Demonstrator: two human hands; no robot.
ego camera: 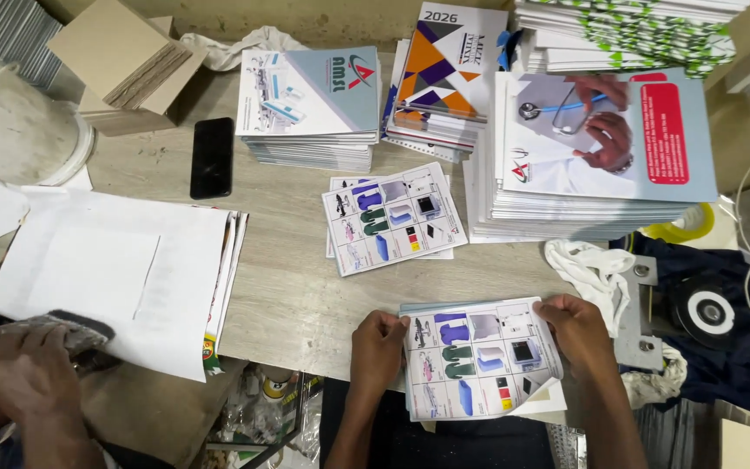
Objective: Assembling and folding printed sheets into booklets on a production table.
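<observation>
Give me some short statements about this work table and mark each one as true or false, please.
1. Both hands, left hand and right hand, hold the sheet bundle. True.
2. The black phone lies on top of a booklet stack. False: it lies flat on the bare table.
3. A second printed sheet lies on the table beyond the hands. True.
4. The white cloth is left of the left hand. False: it is by the right hand.

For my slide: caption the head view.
Both hands, left and right, grip a printed catalogue sheet beside stacked brochures.
</observation>
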